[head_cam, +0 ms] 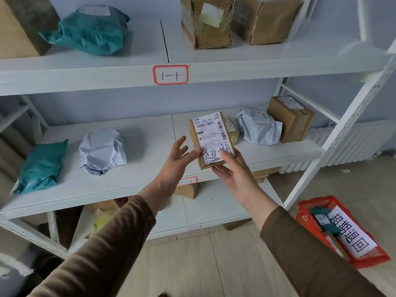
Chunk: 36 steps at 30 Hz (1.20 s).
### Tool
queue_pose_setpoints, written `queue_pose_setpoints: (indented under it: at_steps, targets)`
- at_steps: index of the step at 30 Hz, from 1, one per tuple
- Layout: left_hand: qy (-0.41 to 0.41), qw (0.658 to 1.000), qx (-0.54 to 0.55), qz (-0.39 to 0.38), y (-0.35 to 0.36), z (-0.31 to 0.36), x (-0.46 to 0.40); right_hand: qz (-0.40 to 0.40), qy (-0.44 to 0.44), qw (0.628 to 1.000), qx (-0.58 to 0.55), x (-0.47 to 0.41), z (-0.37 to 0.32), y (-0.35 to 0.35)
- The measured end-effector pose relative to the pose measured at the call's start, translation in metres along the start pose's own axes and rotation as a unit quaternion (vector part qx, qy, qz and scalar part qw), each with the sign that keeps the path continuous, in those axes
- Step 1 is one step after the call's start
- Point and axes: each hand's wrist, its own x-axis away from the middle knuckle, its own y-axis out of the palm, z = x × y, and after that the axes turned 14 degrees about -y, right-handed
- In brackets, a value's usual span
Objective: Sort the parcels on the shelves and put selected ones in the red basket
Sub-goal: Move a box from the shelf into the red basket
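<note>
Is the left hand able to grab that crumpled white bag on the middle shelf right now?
Probably yes. The left hand is open and holds nothing, and the crumpled white bag sits alone near the shelf's front with bare shelf between them. Nothing blocks the way.

Box [211, 140] held up in front of middle shelf [137, 168], between both hands. Two bags [102, 150] left on that shelf, bag and box [291, 117] right. Basket [342, 230] on floor, lower right.

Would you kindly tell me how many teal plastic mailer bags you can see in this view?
3: one teal mailer on the top shelf's left, one at the middle shelf's left end, one inside the red basket. Others may be hidden behind parcels.
</note>
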Motion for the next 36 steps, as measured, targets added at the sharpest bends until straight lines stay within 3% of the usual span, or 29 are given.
queue_pose_setpoints:
  at_steps: [3, 15, 23, 36]
  targets:
    - [-0.025, 0.997, 0.031, -0.059, 0.025, -0.006, 0.000, 0.026, 0.011, 1.000, -0.003, 0.005, 0.001, -0.006]
    - [-0.065, 0.986, 0.085, -0.126, 0.086, -0.023, -0.035, 0.094, 0.004, 0.993, 0.075, 0.017, -0.023, -0.076]
    - [-0.107, 0.970, 0.069, -0.208, 0.145, -0.037, -0.070, 0.206, -0.025, 0.976, 0.065, 0.025, -0.035, -0.133]
    - [-0.154, 0.953, 0.019, -0.261, 0.336, -0.089, -0.087, 0.358, -0.029, 0.933, 0.028, 0.070, -0.084, -0.294]
